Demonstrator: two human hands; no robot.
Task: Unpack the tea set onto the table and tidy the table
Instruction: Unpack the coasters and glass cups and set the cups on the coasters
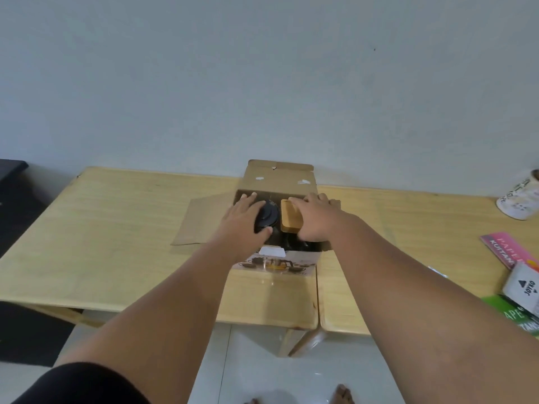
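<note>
Both hands reach into an open box (277,182) that sits on the bench (116,228). The left hand (243,218) lies spread over a dark round piece (267,217), fingers fanned past its far edge and thumb curled under the near side; it looks like a loose cupping hold, though whether the piece is actually gripped cannot be told. Just right of that hand, the right hand (313,217) is clasped on a wooden block (290,217), fingers across its top and far end, thumb down by the near corner. The block and the dark piece stand side by side, nearly touching, both inside the box. Below the right thumb more dark shapes (294,243) sit lower in the box, too shadowed to name.

The far flap stands upright beyond the fingertips; another flap (204,223) lies flat on the bench to the left of the left hand. The near wall, under the wrists, carries a printed picture (274,265) of tea ware.

Well to the right of the right hand are a white mug (519,199) on its side, a pink booklet (507,249), a white card (525,287) and a green packet (516,313)
</note>
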